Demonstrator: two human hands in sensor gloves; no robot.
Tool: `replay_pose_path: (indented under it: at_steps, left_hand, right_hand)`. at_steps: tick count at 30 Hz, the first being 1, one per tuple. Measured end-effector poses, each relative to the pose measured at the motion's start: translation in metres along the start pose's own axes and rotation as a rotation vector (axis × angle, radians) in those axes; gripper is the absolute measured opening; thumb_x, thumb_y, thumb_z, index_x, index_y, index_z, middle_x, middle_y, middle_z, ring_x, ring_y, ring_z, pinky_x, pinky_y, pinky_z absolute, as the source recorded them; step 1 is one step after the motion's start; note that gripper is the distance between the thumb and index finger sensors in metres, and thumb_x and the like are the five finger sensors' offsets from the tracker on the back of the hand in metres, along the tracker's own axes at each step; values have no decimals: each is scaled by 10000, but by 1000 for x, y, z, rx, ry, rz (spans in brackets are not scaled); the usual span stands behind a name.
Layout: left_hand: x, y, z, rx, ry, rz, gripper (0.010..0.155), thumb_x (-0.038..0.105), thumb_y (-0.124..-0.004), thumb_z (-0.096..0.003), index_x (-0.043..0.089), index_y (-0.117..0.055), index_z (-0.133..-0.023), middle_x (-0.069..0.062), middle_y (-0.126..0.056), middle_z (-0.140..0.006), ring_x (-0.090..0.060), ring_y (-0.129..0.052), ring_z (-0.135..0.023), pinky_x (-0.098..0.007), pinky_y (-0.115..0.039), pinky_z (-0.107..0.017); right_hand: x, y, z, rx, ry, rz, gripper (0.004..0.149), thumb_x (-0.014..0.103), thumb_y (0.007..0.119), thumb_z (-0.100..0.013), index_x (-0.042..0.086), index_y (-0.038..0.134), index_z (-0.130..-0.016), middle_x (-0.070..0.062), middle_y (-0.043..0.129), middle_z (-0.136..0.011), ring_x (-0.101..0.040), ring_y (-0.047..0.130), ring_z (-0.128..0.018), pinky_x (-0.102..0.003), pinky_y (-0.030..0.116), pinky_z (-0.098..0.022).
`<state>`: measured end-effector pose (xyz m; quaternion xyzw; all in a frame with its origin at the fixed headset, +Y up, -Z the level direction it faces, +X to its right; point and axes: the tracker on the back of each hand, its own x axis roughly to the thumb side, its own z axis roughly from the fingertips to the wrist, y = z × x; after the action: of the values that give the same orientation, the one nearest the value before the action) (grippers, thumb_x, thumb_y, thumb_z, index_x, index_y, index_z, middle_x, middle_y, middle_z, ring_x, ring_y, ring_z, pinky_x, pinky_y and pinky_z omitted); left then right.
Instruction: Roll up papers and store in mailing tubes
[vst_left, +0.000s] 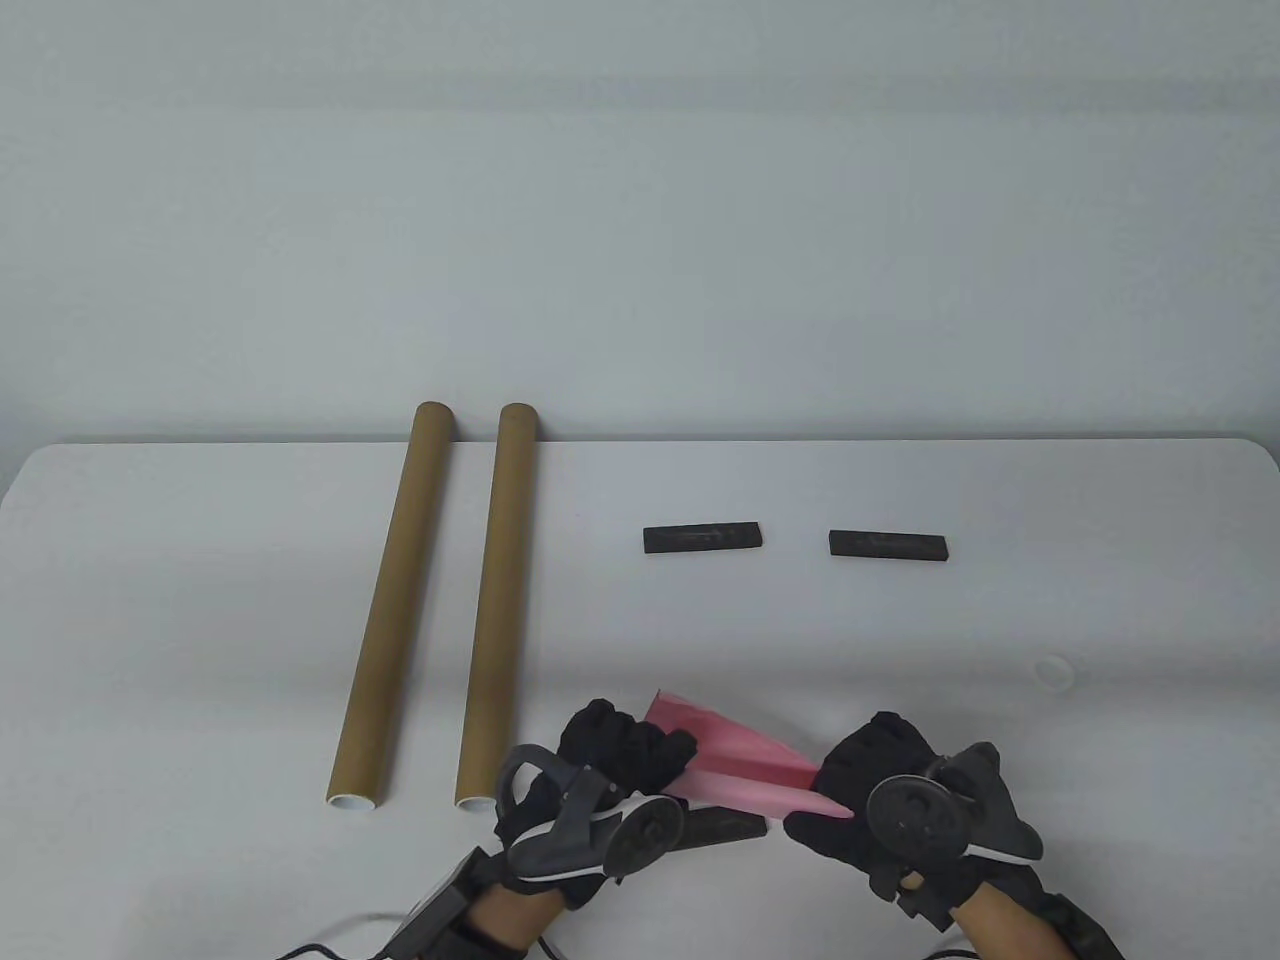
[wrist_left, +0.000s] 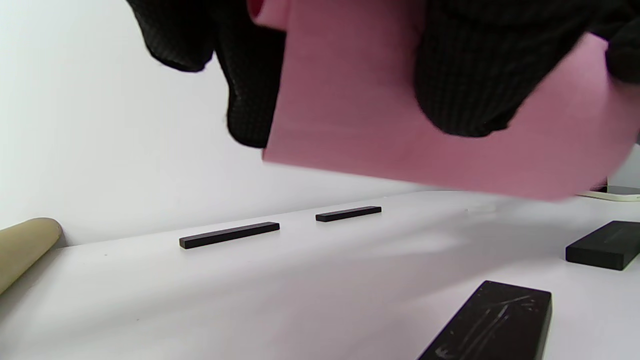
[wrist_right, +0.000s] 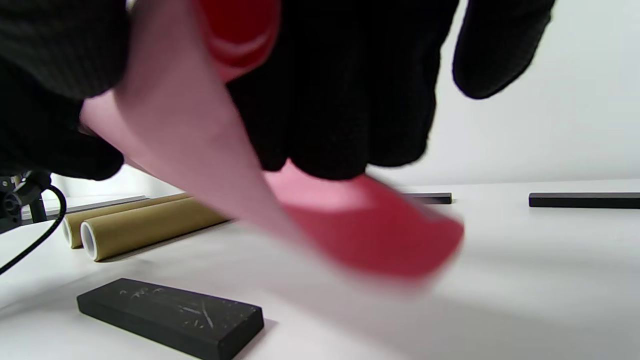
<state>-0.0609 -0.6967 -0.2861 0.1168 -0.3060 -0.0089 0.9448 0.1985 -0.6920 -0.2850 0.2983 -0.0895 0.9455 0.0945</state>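
Note:
A pink paper (vst_left: 730, 765), loosely rolled, is held above the table's front edge between both hands. My left hand (vst_left: 625, 755) grips its left end; in the left wrist view the gloved fingers (wrist_left: 465, 75) wrap over the pink sheet (wrist_left: 350, 110). My right hand (vst_left: 860, 790) grips the right end, where the roll narrows; the right wrist view shows the curled paper (wrist_right: 310, 210) under the fingers (wrist_right: 350, 100). Two brown mailing tubes (vst_left: 392, 605) (vst_left: 497, 600) lie side by side on the left, open ends toward me.
Two black bars (vst_left: 702, 538) (vst_left: 888, 545) lie across the middle of the white table (vst_left: 200, 560). Another black bar (vst_left: 725, 825) lies under the paper near the front edge. A small white cap (vst_left: 1053, 671) lies at the right.

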Motion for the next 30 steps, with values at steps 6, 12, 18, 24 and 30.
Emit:
replay_pose_path:
  at_steps: [6, 12, 18, 24, 30]
  left_hand:
    - [-8, -3, 0, -56, 18, 81, 594, 686, -794, -302, 317, -895, -756, 122, -1040, -481, -94, -1098, -429, -436, -802, -636]
    - [-4, -2, 4, -36, 5, 21, 659, 626, -851, -325, 336, -729, -903, 93, -938, -752, -144, -1016, -699, -471, -723, -686]
    - [-8, -3, 0, -59, 7, 86, 600, 662, -795, -319, 321, -855, -808, 113, -1028, -566, -110, -1091, -520, -453, -779, -662]
    - [-7, -3, 2, -51, 13, 57, 650, 656, -809, -320, 332, -773, -883, 93, -968, -714, -145, -1037, -671, -480, -725, -694]
    - [-7, 1, 2, -47, -10, 57, 608, 643, -765, -334, 327, -806, -852, 99, -989, -639, -129, -1052, -595, -472, -732, -688]
  right_hand:
    - [7, -2, 2, -41, -35, 56, 583, 533, 888, -431, 206, 822, -909, -83, 826, -990, -437, 790, -977, -752, 563, -703]
    - [4, 0, 1, -3, -26, 10, 547, 648, 786, -418, 198, 991, -650, -68, 1028, -715, -381, 998, -751, -739, 648, -658]
    - [0, 1, 2, -34, -9, 37, 652, 574, 860, -433, 192, 749, -949, -106, 776, -1007, -460, 761, -967, -672, 653, -695]
    - [2, 0, 2, -48, -16, 32, 525, 572, 828, -447, 197, 896, -807, -84, 919, -871, -418, 879, -881, -654, 706, -670]
    - [0, 2, 3, -30, -17, -23, 649, 647, 802, -416, 166, 894, -842, -116, 897, -910, -449, 856, -895, -671, 699, -660]
